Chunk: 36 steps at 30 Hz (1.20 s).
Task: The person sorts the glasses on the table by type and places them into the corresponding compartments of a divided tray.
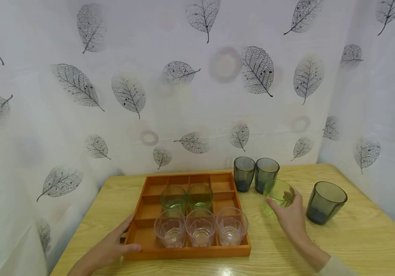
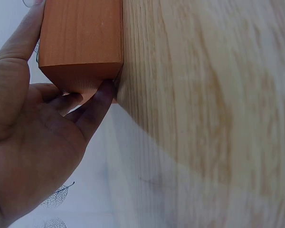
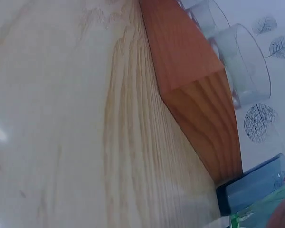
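Note:
A wooden compartment tray (image 1: pixel 187 253) lies on the table. My left hand (image 1: pixel 109 247) grips its front left corner, thumb over the rim; in the left wrist view, fingers (image 2: pixel 97 107) curl against its side. To the right of the tray, my right hand (image 1: pixel 292 216) holds a light green glass (image 1: pixel 274 188) between thumb and fingers. Two green glasses (image 1: pixel 200 198) sit side by side in the tray's middle row. Three clear glasses, the middle one (image 1: pixel 200 234) among them, fill the front row beside an unfilled left compartment.
Two dark grey glasses (image 1: pixel 243 174) stand close together at the tray's back right corner. Another grey glass (image 1: pixel 326 203) stands right of my right hand. Behind the wooden table (image 1: pixel 266 253) hangs a white curtain (image 1: pixel 197 107) with a leaf print.

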### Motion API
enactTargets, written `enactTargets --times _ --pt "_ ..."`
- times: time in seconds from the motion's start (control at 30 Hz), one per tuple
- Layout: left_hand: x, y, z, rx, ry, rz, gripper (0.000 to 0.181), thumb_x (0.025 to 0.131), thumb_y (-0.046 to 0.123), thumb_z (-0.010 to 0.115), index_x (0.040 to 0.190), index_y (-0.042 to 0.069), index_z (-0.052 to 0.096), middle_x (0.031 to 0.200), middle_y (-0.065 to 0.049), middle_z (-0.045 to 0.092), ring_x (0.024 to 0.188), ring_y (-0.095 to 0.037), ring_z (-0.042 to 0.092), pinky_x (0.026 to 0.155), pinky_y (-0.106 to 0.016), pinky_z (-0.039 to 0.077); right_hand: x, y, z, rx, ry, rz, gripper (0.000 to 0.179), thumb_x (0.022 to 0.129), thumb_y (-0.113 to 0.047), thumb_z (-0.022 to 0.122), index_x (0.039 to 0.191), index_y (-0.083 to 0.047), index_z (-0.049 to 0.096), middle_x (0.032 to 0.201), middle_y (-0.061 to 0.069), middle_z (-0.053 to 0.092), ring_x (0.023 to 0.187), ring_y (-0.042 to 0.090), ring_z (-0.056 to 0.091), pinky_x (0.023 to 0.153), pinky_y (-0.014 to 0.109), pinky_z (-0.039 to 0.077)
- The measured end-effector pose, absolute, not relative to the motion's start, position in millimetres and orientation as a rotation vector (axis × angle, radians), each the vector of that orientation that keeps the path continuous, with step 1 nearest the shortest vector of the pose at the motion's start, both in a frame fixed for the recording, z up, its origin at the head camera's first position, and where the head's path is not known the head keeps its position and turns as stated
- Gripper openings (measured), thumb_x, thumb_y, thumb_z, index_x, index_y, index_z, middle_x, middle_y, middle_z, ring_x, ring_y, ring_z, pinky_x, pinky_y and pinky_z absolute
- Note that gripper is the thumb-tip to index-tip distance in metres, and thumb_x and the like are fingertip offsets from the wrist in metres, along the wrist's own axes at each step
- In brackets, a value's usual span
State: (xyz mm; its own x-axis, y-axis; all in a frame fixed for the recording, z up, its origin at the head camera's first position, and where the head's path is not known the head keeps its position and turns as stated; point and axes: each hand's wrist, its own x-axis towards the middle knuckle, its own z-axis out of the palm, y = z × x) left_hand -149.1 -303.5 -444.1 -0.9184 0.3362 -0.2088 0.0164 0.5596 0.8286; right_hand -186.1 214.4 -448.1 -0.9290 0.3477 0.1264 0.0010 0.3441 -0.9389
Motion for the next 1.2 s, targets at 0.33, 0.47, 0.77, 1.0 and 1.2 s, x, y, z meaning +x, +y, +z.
enactTargets --times 0.33,0.47,0.77,1.0,1.2 --pt "-148 -303 -444 0.309 2.466 1.276 0.101 0.097 0.028 0.075 0.165 -0.001 0.005 0.164 -0.037 0.005 0.143 -0.063 0.022 0.106 -0.067 0.040 -173 192 -429 -0.153 -2.358 1.773 0.103 0.094 -0.032 0.080 0.163 0.001 0.010 0.151 0.029 0.035 0.140 0.042 0.036 0.112 0.056 0.033" --pt "-148 -304 -444 0.325 2.478 1.267 0.100 0.098 0.027 0.074 0.165 -0.001 0.005 0.164 -0.037 0.006 0.142 -0.063 0.024 0.105 -0.067 0.041 -173 184 -423 -0.081 -2.358 1.800 0.102 0.093 -0.030 0.080 0.162 0.001 0.011 0.154 0.028 0.033 0.144 0.043 0.033 0.114 0.058 0.032" --pt "-149 -304 -446 0.344 2.485 1.265 0.101 0.097 0.025 0.075 0.164 -0.002 0.004 0.164 -0.038 0.007 0.141 -0.062 0.028 0.104 -0.064 0.044 -181 169 -417 0.063 -2.362 1.791 0.104 0.092 -0.028 0.081 0.163 0.001 0.010 0.158 0.026 0.034 0.147 0.046 0.029 0.118 0.063 0.025" --pt "-150 -302 -444 0.309 2.467 1.279 0.101 0.098 0.027 0.074 0.165 -0.001 0.004 0.165 -0.037 0.005 0.142 -0.062 0.025 0.105 -0.065 0.041 -188 159 -413 0.113 -2.381 1.785 0.101 0.091 -0.028 0.083 0.163 -0.002 0.016 0.156 0.022 0.040 0.146 0.043 0.034 0.117 0.061 0.029" --pt "-149 -301 -443 0.298 2.461 1.274 0.102 0.098 0.028 0.074 0.165 -0.001 0.003 0.165 -0.037 0.005 0.142 -0.062 0.024 0.105 -0.066 0.042 -195 149 -410 0.166 -2.501 1.738 0.101 0.089 -0.032 0.084 0.163 -0.005 0.020 0.158 0.020 0.040 0.148 0.044 0.031 0.117 0.061 0.030"
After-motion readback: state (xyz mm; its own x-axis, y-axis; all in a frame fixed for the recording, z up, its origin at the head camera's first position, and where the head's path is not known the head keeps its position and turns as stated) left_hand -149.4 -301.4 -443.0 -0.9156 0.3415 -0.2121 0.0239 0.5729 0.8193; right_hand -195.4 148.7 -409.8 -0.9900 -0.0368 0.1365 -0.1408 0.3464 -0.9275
